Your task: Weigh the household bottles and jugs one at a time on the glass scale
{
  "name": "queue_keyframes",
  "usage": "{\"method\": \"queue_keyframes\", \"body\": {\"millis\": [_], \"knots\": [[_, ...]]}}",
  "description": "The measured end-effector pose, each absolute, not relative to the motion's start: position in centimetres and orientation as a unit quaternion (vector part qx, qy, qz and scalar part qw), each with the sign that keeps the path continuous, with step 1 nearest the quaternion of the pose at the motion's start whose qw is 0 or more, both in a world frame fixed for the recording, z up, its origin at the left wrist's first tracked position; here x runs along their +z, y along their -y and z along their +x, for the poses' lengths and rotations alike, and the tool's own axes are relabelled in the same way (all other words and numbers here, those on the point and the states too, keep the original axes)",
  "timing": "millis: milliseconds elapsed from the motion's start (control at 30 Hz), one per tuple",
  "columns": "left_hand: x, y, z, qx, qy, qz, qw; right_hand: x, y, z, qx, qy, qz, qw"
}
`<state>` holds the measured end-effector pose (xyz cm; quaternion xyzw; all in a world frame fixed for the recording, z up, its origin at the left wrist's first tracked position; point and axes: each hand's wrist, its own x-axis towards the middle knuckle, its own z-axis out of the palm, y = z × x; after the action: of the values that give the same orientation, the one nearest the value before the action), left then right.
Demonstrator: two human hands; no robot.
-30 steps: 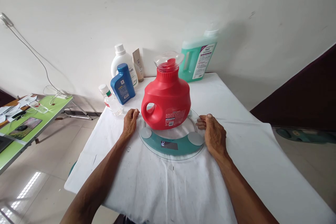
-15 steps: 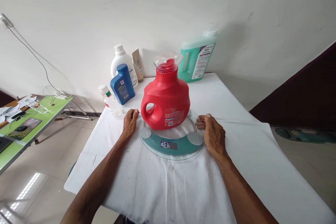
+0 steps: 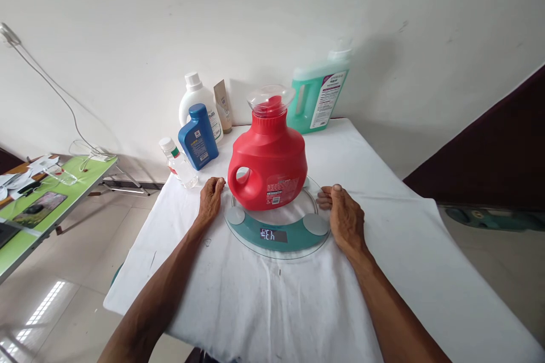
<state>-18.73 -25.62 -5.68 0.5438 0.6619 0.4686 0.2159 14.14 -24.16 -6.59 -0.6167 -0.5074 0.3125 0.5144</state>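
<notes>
A big red detergent jug (image 3: 268, 153) stands upright on a round glass scale (image 3: 275, 241), with its handle loop to the left. On the jug's top rests a clear bowl-shaped piece (image 3: 259, 99). Lit digits show on the scale's display (image 3: 273, 235), but I cannot read them surely. My left hand (image 3: 210, 197) lies on the cloth by the scale's left edge, fingers loosely bent and holding nothing visible. At the right edge my right hand (image 3: 346, 215) lies on its side, fingers stretched toward the glass and thumb up. Neither hand touches the jug.
A white bottle (image 3: 193, 93), blue bottle (image 3: 198, 139), clear bottle (image 3: 181, 167) and beige tube (image 3: 222, 105) stand at the back left. Behind the jug, right, is a green jug (image 3: 317, 93) against the wall. A green table (image 3: 83, 181) stands at far left.
</notes>
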Motion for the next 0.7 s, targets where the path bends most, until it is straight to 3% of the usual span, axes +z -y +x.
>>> {"method": "queue_keyframes", "body": {"millis": [267, 433, 700], "knots": [[-4.9, 25.9, -18.5, 0.568, -0.629, 0.492, 0.2, -6.7, 24.2, 14.2, 0.305, 0.511, -0.616, 0.516], [-1.1, 26.7, -17.6, 0.631, -0.579, 0.494, 0.153, -6.4, 24.2, 14.3, 0.307, 0.513, -0.615, 0.514], [4.7, 26.3, -13.8, 0.606, -0.516, 0.572, 0.199, -6.2, 24.3, 14.4, 0.323, 0.508, -0.601, 0.525]]}}
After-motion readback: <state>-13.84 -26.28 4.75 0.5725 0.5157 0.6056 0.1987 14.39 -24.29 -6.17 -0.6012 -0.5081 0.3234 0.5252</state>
